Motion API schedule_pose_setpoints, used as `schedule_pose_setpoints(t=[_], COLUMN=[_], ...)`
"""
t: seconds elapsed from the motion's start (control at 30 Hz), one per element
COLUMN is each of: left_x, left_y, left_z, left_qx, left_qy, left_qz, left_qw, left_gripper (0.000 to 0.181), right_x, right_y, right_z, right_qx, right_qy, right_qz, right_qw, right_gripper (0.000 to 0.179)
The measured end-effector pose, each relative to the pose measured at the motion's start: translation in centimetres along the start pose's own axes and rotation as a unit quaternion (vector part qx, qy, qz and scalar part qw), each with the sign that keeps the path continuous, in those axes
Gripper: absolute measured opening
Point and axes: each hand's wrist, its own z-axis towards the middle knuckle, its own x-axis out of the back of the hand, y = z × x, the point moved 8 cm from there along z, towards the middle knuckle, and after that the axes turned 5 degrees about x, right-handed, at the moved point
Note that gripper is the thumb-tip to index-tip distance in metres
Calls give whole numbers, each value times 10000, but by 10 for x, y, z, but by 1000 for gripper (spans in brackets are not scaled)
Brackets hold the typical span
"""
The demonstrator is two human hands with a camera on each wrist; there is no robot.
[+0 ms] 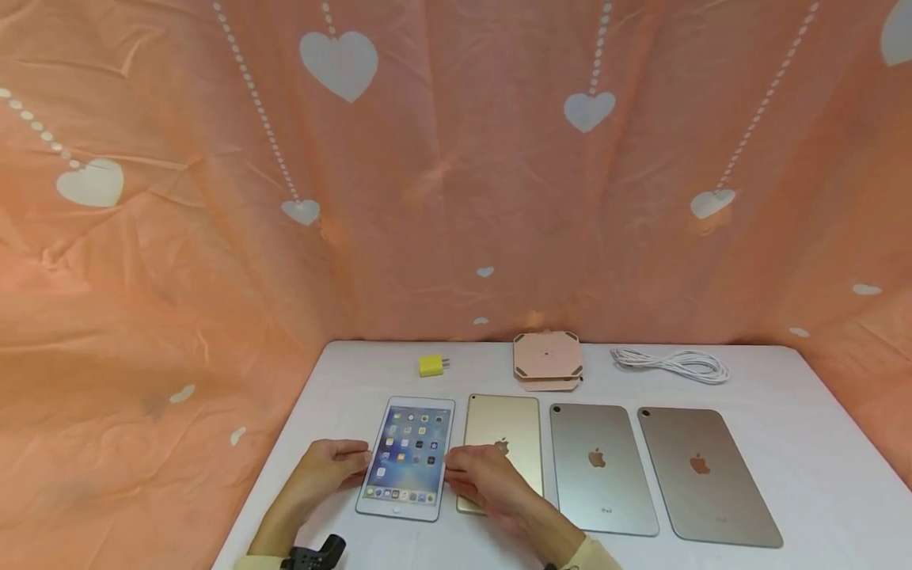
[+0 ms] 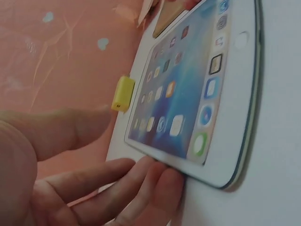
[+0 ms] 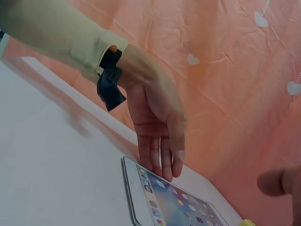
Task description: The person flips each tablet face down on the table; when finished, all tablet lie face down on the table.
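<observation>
A white-framed tablet [image 1: 406,459] lies face up with its screen lit, showing rows of app icons. Along its left edge is my left hand [image 1: 326,473]; in the left wrist view its fingertips [image 2: 164,183] touch the tablet's side, while the thumb [image 2: 70,129] stands apart. From the other side my right hand [image 1: 492,479] reaches over a gold tablet [image 1: 509,419], lying back up, and its fingertips are at the lit tablet's right edge. Only the right thumb [image 3: 277,182] shows in the right wrist view; the other right fingers are hidden there.
Two more tablets, a silver one [image 1: 604,479] and a grey one [image 1: 705,487], lie back up to the right. Behind stand a yellow charger plug [image 1: 431,365], a pink folding stand [image 1: 547,356] and a coiled white cable [image 1: 673,364]. An orange curtain [image 1: 456,198] borders the white table [image 1: 819,475].
</observation>
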Motion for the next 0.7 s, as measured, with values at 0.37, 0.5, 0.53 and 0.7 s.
schedule_pose_setpoints(t=[0.37, 0.5, 0.53, 0.7], left_x=[-7, -10, -13, -37], left_y=[13, 16, 17, 29], left_z=[-6, -9, -10, -19], left_qx=[182, 165, 154, 19], left_qy=[479, 522, 495, -68], left_qz=[905, 1077, 1074, 1011], left_qw=[9946, 9927, 9929, 9948], left_gripper=[45, 44, 42, 42], right_x=[1, 0, -1, -20], right_y=[3, 4, 4, 5], right_z=[0, 0, 0, 3], right_qx=[-15, 17, 33, 161], right_qy=[103, -13, -87, -594], right_qz=[854, 1217, 1312, 1519], right_qw=[9963, 9926, 9913, 9865], right_gripper=[59, 57, 56, 53])
